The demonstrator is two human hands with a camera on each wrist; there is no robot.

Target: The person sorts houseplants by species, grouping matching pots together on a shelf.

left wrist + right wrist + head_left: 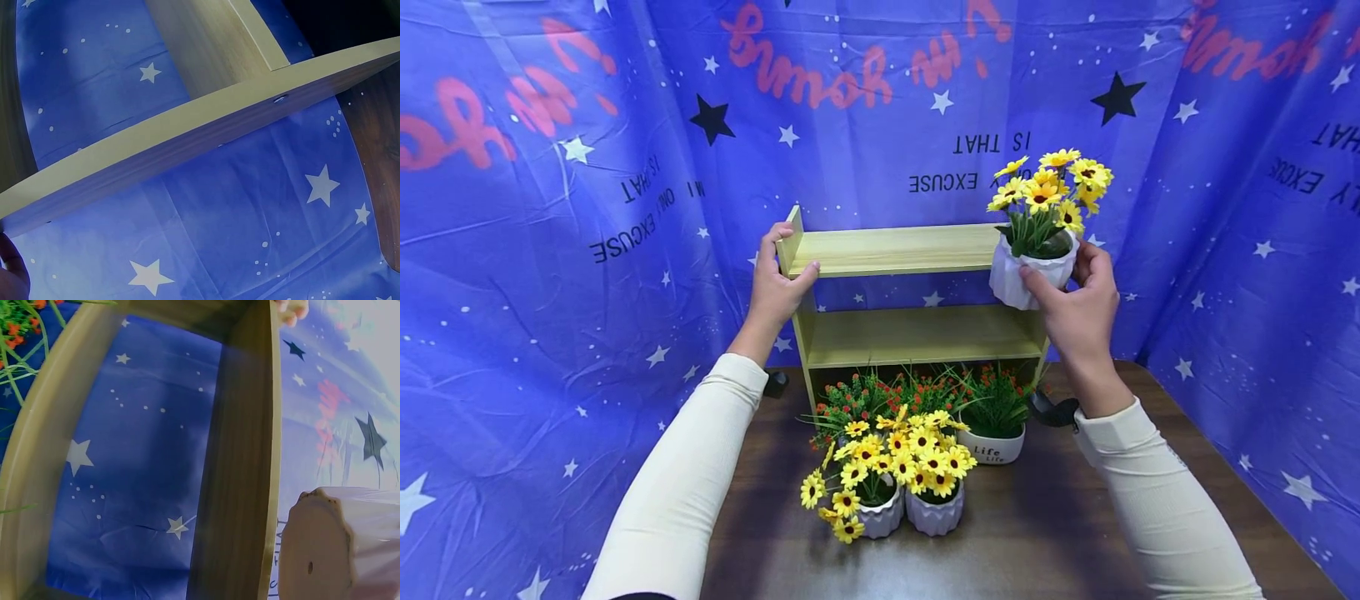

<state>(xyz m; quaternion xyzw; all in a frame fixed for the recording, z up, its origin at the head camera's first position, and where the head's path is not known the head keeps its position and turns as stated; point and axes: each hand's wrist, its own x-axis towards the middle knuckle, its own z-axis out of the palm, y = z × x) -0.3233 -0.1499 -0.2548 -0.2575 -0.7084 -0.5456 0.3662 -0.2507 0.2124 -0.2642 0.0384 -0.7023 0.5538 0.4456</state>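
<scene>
My right hand (1081, 308) grips a white ridged flowerpot (1017, 282) of yellow daisy-like flowers (1043, 193), thumb on the front and fingers behind. The pot overlaps the right end of the top shelf (895, 250) in the head view. From below, the right wrist view shows the underside of the pot (312, 556) beside the top board. My left hand (777, 283) holds the upper left corner of the wooden shelf rack (803, 321), fingers over the side panel and thumb at the board's front. In the left wrist view a bit of the left hand (12, 272) shows by the side panel (206, 125).
Two more pots of yellow flowers (880, 512) (936, 510) stand on the brown table (1037, 533) before the rack. Behind them are red-flowered plants (857, 396) and a white "Life" planter (992, 447). A blue starry curtain (550, 333) hangs around the back and sides.
</scene>
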